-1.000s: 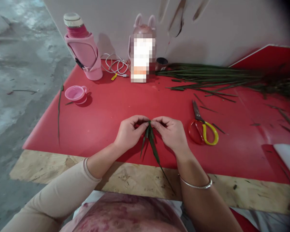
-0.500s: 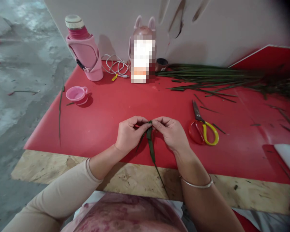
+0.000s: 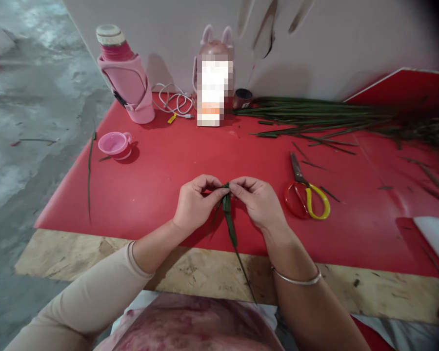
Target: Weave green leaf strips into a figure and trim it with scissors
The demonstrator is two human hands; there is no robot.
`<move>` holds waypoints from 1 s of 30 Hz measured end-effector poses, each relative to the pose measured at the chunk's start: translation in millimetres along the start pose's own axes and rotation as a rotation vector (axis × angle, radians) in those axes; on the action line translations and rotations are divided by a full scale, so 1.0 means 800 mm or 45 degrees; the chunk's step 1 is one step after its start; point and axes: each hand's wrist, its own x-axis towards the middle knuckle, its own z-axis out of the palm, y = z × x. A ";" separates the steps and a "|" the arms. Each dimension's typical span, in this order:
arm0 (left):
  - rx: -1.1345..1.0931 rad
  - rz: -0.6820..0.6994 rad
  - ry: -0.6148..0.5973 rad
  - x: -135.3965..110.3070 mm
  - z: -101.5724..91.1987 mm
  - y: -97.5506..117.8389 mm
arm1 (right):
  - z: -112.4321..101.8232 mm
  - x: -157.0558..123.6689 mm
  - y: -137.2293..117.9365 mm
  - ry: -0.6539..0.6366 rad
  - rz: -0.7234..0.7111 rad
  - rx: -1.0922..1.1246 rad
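Observation:
My left hand [image 3: 196, 204] and my right hand [image 3: 259, 201] meet over the red table sheet [image 3: 161, 170], fingertips pinched together on a folded green leaf strip [image 3: 229, 219]. The strip's long ends hang down between my wrists and trail toward me over the bare board edge. Both hands are closed on the leaf's top. A silver bangle circles my right wrist. A beige sleeve covers my left forearm.
Red and yellow scissors [image 3: 307, 194] lie right of my hands. A bundle of long green leaves [image 3: 332, 119] stretches along the back right. A pink bottle in a sleeve [image 3: 126, 78], a pink cup [image 3: 114, 145], a white cable [image 3: 173, 102] and a pink eared container [image 3: 215, 80] stand at the back.
The loose leaf ends have drawn together into a narrower bunch under my fingers. My hands stay in place, pinching the same spot.

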 end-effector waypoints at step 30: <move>-0.747 -0.363 0.132 0.033 -0.014 -0.006 | -0.011 -0.008 -0.008 -0.605 0.436 0.237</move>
